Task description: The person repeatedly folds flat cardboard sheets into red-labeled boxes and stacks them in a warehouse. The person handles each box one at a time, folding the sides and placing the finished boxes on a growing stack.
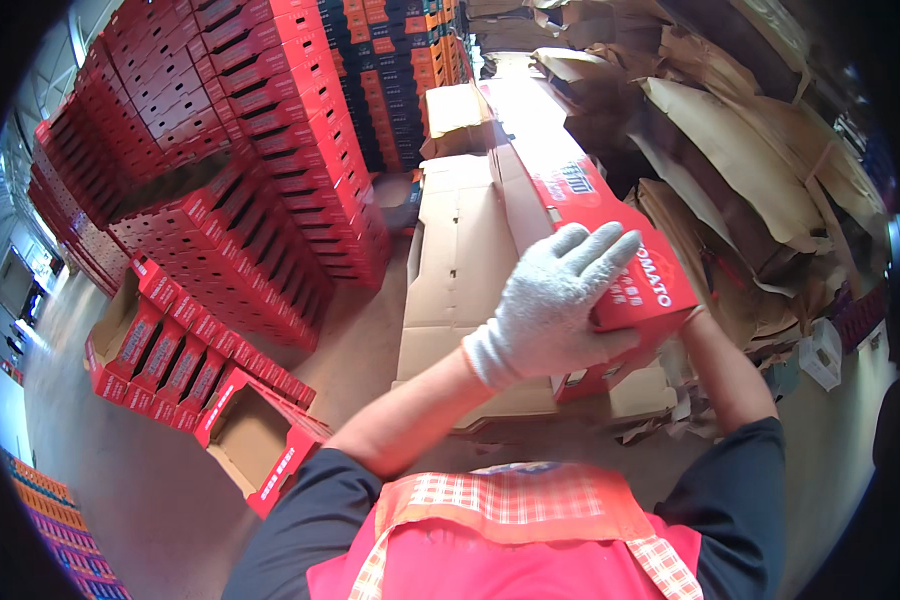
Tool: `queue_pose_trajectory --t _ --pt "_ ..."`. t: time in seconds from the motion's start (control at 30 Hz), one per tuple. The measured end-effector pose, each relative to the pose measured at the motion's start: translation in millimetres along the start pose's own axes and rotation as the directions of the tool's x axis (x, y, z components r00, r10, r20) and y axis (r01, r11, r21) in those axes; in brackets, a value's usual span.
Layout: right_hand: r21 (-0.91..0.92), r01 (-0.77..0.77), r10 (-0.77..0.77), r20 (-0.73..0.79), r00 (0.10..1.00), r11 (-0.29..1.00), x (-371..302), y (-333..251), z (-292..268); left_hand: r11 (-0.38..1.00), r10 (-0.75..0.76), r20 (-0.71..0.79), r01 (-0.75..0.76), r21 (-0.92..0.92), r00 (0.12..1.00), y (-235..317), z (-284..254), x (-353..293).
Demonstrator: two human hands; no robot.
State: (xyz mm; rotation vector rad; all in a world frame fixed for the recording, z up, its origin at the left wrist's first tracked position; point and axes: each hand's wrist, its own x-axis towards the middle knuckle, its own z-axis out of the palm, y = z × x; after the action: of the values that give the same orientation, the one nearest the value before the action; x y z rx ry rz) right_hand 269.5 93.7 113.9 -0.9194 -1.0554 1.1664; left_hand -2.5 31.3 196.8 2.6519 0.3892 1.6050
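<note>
My left hand (567, 293), in a pale grey knit glove, lies across the near end of a long red cardboard carton (660, 275). Its fingers are stretched out over the printed red panel, with the thumb lower down on the near face. My right forearm (727, 372) reaches up along the carton's right side. The right hand is hidden behind the carton, so its fingers do not show. Beneath the carton is flat brown cardboard (455, 270). Strong light washes out the carton's far end.
Tall stacks of red cartons (290, 120) stand at the left, with dark and orange cartons (385, 80) behind. An open red tray (255, 440) sits low at the left. Piled brown cardboard sheets (740, 150) fill the far right. A white crate (821, 355) stands at the right.
</note>
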Motion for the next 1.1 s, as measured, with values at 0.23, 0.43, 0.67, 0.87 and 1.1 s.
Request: queue_pose_trajectory --t 0.23,0.43,0.67,0.87,1.1 --pt "-0.673 0.539 -0.336 0.422 0.842 0.507 -47.4 -127.2 81.6 0.998 -0.033 -0.354 0.014 -0.054 0.935 -2.6 57.2 4.9" --pt "-0.880 0.166 0.256 0.302 0.918 0.445 -35.5 -157.8 130.3 0.920 -0.387 -0.363 0.326 -0.218 0.847 8.0 83.7 -15.4" --pt "-0.613 0.780 -0.084 0.777 0.624 0.124 -3.2 -96.8 158.8 0.661 -0.586 0.060 0.520 -0.542 0.808 10.1 85.7 -31.9" --pt "-0.469 0.803 -0.263 0.776 0.574 0.369 13.4 -101.7 225.4 0.393 -0.694 0.099 0.491 -0.778 0.713 6.1 57.0 -61.6" --pt "-0.625 -0.116 0.376 0.302 0.876 0.772 80.5 -90.8 216.8 0.552 -0.703 0.182 0.689 -0.469 0.687 15.7 32.5 -88.9"
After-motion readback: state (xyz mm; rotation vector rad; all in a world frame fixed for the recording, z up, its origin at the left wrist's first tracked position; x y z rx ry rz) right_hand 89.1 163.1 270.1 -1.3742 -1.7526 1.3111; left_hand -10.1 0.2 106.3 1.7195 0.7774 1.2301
